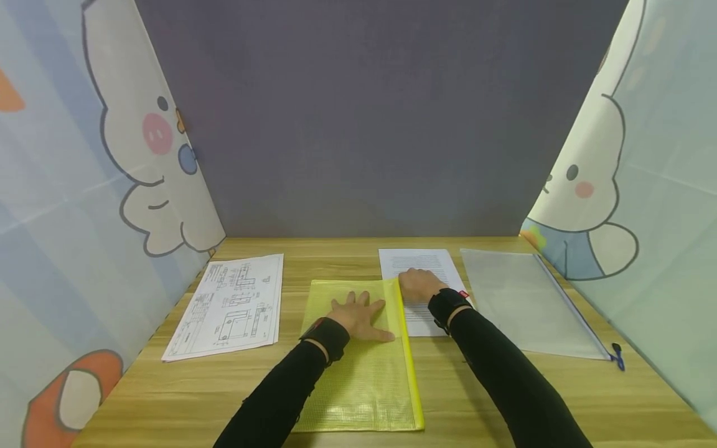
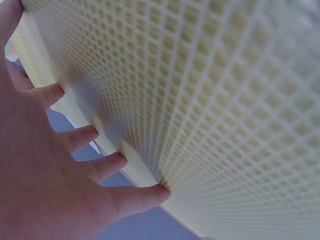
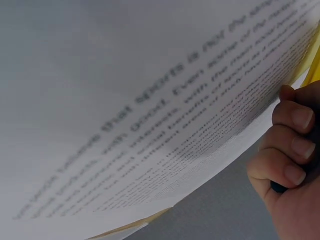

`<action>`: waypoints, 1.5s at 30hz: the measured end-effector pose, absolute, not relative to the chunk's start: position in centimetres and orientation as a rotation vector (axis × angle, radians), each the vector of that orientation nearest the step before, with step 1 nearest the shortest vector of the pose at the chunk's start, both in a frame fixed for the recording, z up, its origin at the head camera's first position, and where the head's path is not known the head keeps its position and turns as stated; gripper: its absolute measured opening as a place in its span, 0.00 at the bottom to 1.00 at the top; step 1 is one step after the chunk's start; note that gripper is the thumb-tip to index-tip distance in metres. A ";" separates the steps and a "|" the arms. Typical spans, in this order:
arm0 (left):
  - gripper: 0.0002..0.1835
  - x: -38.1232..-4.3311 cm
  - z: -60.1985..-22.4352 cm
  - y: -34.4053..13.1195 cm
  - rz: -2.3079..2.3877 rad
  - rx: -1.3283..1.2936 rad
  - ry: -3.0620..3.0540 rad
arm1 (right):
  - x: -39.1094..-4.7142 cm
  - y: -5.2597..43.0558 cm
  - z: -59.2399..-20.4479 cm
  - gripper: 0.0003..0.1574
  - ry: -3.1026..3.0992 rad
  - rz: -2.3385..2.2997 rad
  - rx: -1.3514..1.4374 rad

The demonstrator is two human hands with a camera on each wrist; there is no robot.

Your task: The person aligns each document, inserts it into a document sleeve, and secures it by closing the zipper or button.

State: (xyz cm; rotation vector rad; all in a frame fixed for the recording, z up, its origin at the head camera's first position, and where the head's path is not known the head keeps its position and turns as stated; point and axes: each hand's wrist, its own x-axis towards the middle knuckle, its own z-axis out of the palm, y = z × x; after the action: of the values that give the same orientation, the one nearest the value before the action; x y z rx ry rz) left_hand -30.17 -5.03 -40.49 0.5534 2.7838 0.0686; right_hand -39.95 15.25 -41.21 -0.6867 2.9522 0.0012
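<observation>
A yellow mesh zipper folder (image 1: 353, 392) lies flat on the table, its bright yellow zipper edge on the right side. My left hand (image 1: 358, 316) rests on the folder's upper half with fingers spread. In the left wrist view, the fingertips (image 2: 162, 194) press on the mesh. At the folder's top right corner, my right hand (image 1: 421, 286) is curled round a small dark zipper pull (image 3: 278, 187), mostly hidden by the fingers. Beneath and beside that hand lies a printed text sheet (image 1: 417, 258), partly covered by the hand and wrist.
Technical drawing sheets (image 1: 235, 311) lie at the left. A clear whitish zipper folder (image 1: 515, 305) with a dark blue pull (image 1: 617, 358) lies at the right. A grey panel (image 1: 370, 124) stands behind the wooden table (image 1: 224, 398), with cartoon-printed walls on both sides.
</observation>
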 end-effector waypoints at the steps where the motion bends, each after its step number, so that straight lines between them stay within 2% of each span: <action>1: 0.51 -30.2 -40.4 -5.0 0.069 0.554 2.784 | -40.1 15.3 -41.2 0.11 2.952 -0.001 -0.677; 13: 0.51 -30.0 -39.9 -4.9 0.074 0.552 2.772 | -40.6 15.3 -41.0 0.10 2.947 -0.008 -0.646; 30: 0.51 -29.9 -40.1 -4.7 0.044 0.538 2.764 | -40.5 16.2 -41.3 0.18 2.993 -0.027 -0.620; 37: 0.51 -30.0 -40.3 -4.7 0.041 0.538 2.777 | -40.5 16.4 -41.3 0.17 3.093 0.060 -0.640; 45: 0.51 -30.2 -40.6 -5.4 0.042 0.581 2.807 | -39.1 15.7 -39.9 0.16 3.028 -0.143 -0.737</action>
State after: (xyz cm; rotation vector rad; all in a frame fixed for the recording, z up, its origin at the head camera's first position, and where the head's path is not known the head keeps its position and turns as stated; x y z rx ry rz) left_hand -30.16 -5.36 -40.65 0.5808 2.8073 0.0420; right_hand -39.11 15.70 -39.92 -0.7367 3.0284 -0.1429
